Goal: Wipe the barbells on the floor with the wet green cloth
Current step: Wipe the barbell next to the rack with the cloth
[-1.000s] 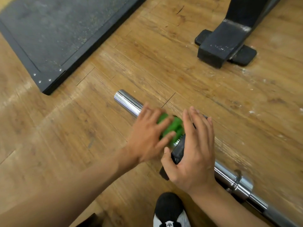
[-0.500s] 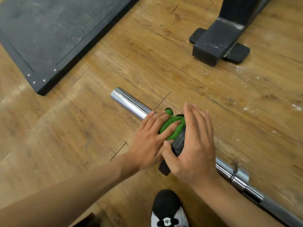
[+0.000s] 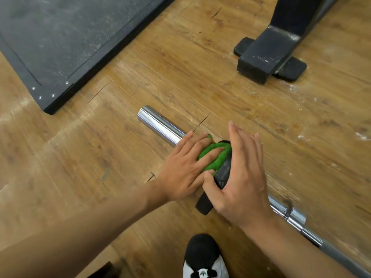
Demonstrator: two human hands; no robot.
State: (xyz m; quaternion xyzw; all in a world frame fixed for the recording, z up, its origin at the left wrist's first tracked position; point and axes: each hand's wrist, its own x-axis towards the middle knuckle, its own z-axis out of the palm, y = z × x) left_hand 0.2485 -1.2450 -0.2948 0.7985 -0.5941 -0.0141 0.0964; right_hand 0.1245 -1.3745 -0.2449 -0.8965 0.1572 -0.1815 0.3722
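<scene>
Now your flat left hand (image 3: pixel 181 171) presses the green cloth (image 3: pixel 215 157) on the barbell (image 3: pixel 160 125) mid-picture, your flat right hand (image 3: pixel 245 181) steadies the black plate (image 3: pixel 203 205), and wiping looks partway, with the bar toward ten and four o'clock yet to do.

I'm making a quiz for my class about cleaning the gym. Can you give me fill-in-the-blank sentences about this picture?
The cloth under the left hand is ___ in colour.
The right hand rests on a small ___ weight plate.
The barbell lies on a ___ floor.
The shoe at the bottom is black and ___.
Missing words: green, black, wooden, white.
</scene>
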